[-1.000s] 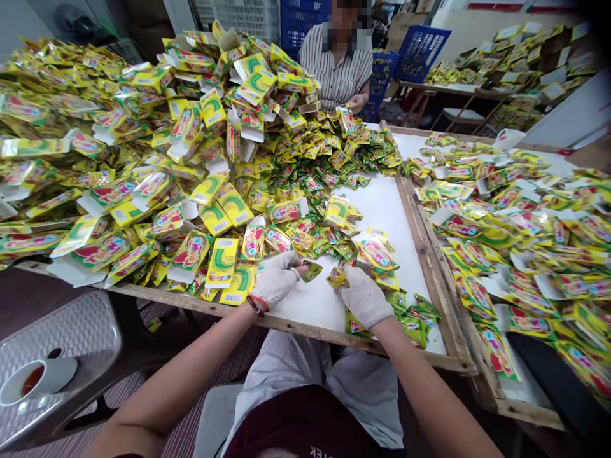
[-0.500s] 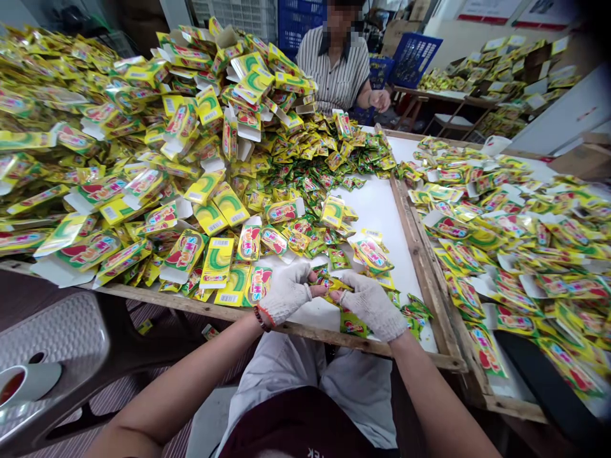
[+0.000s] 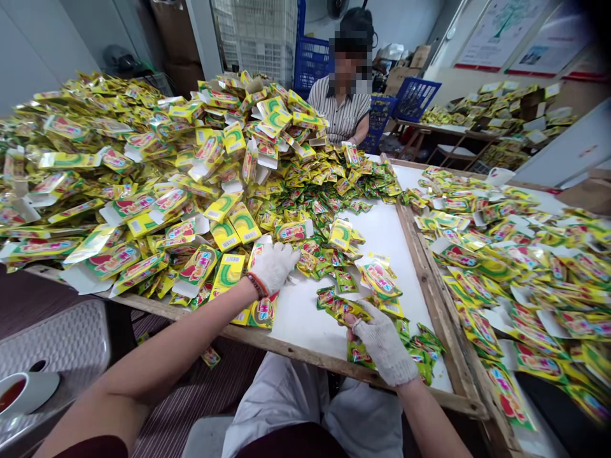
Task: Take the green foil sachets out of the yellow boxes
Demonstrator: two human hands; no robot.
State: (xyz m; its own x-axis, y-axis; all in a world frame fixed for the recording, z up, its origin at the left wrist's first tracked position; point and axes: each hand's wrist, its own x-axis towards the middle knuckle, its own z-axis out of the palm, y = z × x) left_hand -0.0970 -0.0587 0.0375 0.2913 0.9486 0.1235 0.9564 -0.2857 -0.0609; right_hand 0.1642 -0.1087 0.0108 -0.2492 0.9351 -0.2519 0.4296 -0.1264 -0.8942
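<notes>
Both my hands wear white knit gloves. My left hand [image 3: 275,265] reaches forward onto the edge of the pile of small yellow-green sachets [image 3: 315,254], fingers curled over them; what it grips is hidden. My right hand [image 3: 382,340] stays near the front of the white tray [image 3: 305,318] and pinches a small stack of sachets [image 3: 344,308]. More loose sachets [image 3: 420,340] lie right of that hand. Flat yellow cartons [image 3: 228,270] lie just left of my left hand.
A huge heap of yellow cartons [image 3: 119,172] fills the left of the wooden-framed table. A second tray [image 3: 515,254] of cartons lies right. A person in a striped shirt [image 3: 341,111] sits at the far side. A cup [image 3: 21,391] stands on a grey stool lower left.
My hands were together over the tray front; now the left hand has moved forward and left to the pile, while the right keeps the sachets. The view tilted up.
</notes>
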